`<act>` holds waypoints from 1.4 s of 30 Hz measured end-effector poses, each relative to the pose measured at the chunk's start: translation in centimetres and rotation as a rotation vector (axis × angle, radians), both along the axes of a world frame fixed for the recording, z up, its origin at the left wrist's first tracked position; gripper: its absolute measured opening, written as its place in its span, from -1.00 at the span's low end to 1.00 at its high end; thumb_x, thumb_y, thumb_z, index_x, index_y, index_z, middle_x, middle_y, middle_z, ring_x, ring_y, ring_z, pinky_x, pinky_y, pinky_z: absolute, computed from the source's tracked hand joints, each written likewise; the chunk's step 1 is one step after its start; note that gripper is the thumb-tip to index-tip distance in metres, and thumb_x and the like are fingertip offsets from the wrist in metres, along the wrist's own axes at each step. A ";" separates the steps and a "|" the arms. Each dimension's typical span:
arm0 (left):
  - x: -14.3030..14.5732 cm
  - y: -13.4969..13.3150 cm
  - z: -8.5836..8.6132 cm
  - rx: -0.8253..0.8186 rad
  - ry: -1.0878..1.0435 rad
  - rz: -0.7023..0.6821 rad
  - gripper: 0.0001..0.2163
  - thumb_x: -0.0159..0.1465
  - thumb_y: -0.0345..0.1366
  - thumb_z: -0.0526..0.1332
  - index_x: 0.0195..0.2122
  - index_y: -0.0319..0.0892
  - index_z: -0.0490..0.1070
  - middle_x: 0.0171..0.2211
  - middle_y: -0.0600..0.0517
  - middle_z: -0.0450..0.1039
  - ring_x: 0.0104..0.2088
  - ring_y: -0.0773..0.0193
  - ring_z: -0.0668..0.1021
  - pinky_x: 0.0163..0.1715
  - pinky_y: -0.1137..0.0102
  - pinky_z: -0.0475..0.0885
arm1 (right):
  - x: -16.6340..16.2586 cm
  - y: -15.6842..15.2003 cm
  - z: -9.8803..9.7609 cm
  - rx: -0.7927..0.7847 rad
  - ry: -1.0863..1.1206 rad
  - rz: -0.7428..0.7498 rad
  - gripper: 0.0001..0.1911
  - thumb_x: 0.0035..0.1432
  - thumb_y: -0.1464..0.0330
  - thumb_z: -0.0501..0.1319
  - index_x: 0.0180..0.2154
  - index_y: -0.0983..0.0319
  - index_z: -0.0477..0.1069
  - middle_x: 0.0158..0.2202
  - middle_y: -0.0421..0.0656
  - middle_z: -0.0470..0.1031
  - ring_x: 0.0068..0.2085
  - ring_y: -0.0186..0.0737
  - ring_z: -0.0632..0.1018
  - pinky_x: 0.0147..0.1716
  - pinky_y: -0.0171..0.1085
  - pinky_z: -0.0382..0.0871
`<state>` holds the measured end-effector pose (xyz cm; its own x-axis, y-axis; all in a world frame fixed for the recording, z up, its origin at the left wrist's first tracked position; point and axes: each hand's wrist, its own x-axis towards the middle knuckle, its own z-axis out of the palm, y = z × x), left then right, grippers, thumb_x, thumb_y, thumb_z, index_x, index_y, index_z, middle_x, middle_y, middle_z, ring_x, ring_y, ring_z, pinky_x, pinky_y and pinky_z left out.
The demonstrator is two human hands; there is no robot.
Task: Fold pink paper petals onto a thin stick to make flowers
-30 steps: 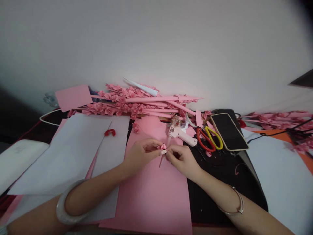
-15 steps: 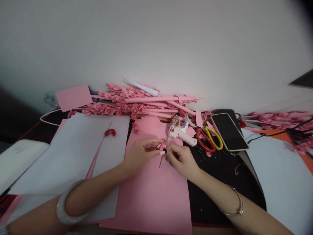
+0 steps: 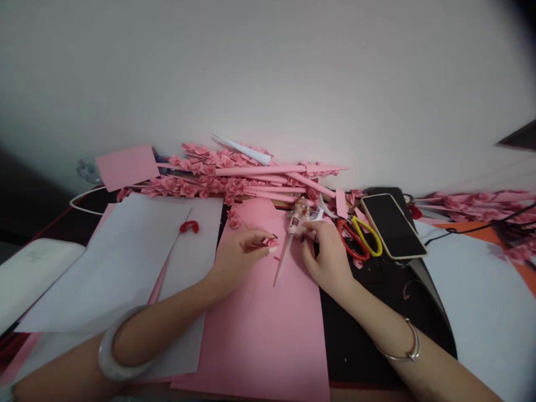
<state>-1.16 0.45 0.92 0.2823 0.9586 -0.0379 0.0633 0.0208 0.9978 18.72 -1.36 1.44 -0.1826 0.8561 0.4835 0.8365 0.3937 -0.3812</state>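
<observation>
Between the thumb and fingers of my left hand (image 3: 240,257) is a small folded pink paper flower (image 3: 271,243). My right hand (image 3: 330,254) is closed at the handle of a pale pink glue gun (image 3: 296,224), which it largely covers. A long glue stick (image 3: 282,262) sticks out of the gun's rear toward me. Both hands are over a large pink paper sheet (image 3: 268,340). Just behind my left hand rests another pink paper flower (image 3: 234,219).
Pink flower stems (image 3: 201,167) are heaped along the wall. Right of the gun lie red-and-yellow-handled scissors (image 3: 367,237) and a phone (image 3: 393,225). White sheets (image 3: 113,257) cover the left side, with a small red object (image 3: 189,226) on them.
My right hand has left the flower and moved up and right to the glue gun's handle. My left hand keeps the flower and has shifted slightly left.
</observation>
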 end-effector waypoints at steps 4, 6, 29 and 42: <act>-0.1 -0.1 -0.2 0.017 -0.006 0.018 -0.85 0.13 -0.30 0.27 -0.27 -0.17 0.50 -0.24 0.00 0.52 -0.22 0.26 0.52 -0.18 0.39 0.42 | 0.6 0.9 -0.1 -0.016 -0.281 -0.262 -0.53 -0.03 0.44 0.15 -0.01 0.33 0.27 0.01 0.12 0.28 -0.05 0.16 0.34 -0.17 0.00 0.26; -0.1 -0.1 -0.3 0.013 -0.019 0.035 -0.84 0.12 -0.30 0.28 -0.26 -0.17 0.49 -0.24 0.00 0.53 -0.22 0.26 0.52 -0.16 0.38 0.42 | 0.8 1.1 -0.3 -0.058 -0.318 -0.298 -0.50 -0.04 0.42 0.15 0.01 0.34 0.25 -0.01 0.13 0.28 -0.06 0.16 0.36 -0.18 0.00 0.27; 0.0 0.3 -0.1 -0.114 -0.115 0.061 -0.81 0.07 -0.35 0.30 -0.28 -0.21 0.39 -0.30 -0.01 0.50 -0.25 0.26 0.54 -0.19 0.34 0.43 | 2.8 2.6 -0.2 -0.103 0.285 -0.257 -0.88 0.08 0.37 0.14 -0.45 0.27 0.37 -0.62 -0.24 0.29 -0.60 -0.32 0.27 -0.60 -0.32 0.13; -0.1 0.4 -0.2 -0.111 -0.134 0.089 -0.77 0.04 -0.34 0.32 -0.29 -0.21 0.37 -0.32 -0.01 0.51 -0.26 0.25 0.55 -0.23 0.35 0.44 | 4.1 3.3 -0.9 -0.438 0.808 0.072 -0.74 0.06 0.18 0.21 -0.48 0.23 0.27 -0.68 -0.31 0.20 -0.67 -0.41 0.21 -0.69 -0.36 0.10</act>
